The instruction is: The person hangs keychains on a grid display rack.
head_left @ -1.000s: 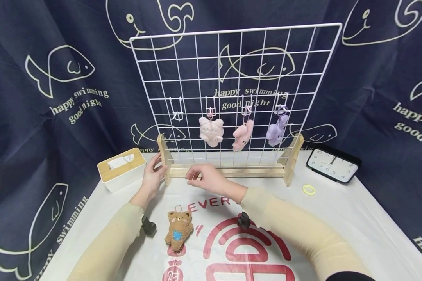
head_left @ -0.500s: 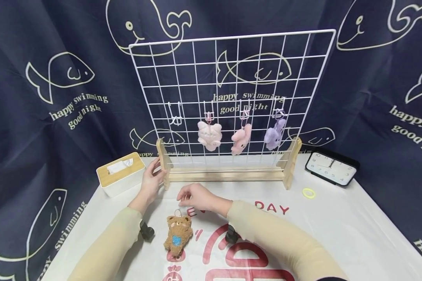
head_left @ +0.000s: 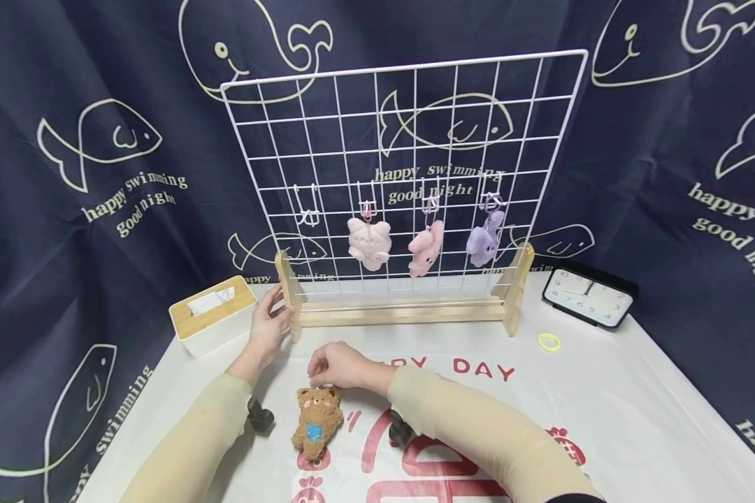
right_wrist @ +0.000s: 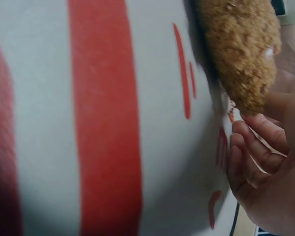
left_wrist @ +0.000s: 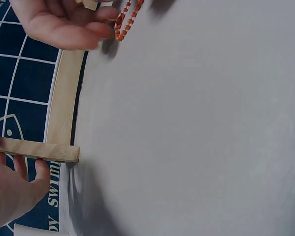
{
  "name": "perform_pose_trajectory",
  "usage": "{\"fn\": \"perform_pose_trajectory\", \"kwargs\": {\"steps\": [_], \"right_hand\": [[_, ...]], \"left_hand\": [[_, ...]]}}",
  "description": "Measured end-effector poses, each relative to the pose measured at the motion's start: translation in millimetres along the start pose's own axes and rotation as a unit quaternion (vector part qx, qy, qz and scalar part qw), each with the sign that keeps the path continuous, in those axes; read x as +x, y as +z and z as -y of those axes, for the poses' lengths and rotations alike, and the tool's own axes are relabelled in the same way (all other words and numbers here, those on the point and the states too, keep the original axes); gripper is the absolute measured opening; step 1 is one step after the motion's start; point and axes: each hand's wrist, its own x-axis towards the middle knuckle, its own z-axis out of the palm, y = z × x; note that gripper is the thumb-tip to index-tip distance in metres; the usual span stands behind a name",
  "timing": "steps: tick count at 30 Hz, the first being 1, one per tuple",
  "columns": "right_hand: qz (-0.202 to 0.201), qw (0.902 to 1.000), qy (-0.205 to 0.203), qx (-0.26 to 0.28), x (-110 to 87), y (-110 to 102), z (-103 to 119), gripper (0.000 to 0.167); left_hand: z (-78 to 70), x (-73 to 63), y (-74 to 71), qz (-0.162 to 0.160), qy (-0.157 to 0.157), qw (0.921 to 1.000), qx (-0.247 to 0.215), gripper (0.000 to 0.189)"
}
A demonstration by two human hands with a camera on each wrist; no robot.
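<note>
My left hand (head_left: 268, 331) holds the left wooden upright (head_left: 289, 293) of the white wire grid rack (head_left: 403, 175); in the left wrist view thumb and fingers lie on either side of that wood (left_wrist: 44, 150). A brown plush bear keychain (head_left: 317, 423) with a blue belly patch lies face up on the table. Over its head end is my right hand (head_left: 342, 366), bent fingers reaching down to its chain. In the left wrist view the orange-and-white bead chain (left_wrist: 129, 19) lies against the fingertips, its loop end visible. The right wrist view shows the bear (right_wrist: 241, 49) beside the hand.
On the grid hang a pale pink plush (head_left: 369, 243), a pink plush (head_left: 426, 249) and a purple plush (head_left: 484, 239). A white hook (head_left: 308, 213) at left carries nothing. A tissue box (head_left: 214, 314), a clock (head_left: 589, 297) and yellow rings (head_left: 548, 341) surround the rack.
My right hand has moved down and left from in front of the rack's base to the bear's chain. The left hand stays on the upright.
</note>
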Motion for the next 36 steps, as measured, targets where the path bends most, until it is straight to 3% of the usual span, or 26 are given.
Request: {"fn": "perform_pose_trajectory", "kwargs": {"steps": [14, 25, 29, 36], "right_hand": [[-0.029, 0.9961, -0.005, -0.083, 3.1, 11, 0, 0.014], [-0.006, 0.9905, -0.001, -0.137, 1.6, 13, 1, 0.018], [0.002, 0.9934, -0.004, -0.115, 1.9, 11, -1, 0.017], [-0.008, 0.9997, -0.012, -0.02, -0.6, 3, -1, 0.014]], "left_hand": [[-1.7, -1.7, -0.8, 0.007, 0.0, 1.0, 0.003, 0.064], [-1.1, -2.3, -0.6, -0.002, -0.006, 1.0, 0.004, 0.065], [-1.1, -2.3, 0.3, -0.002, -0.008, 1.0, 0.002, 0.065], [-0.8, -1.7, -1.3, 0.001, -0.008, 1.0, 0.004, 0.064]]}}
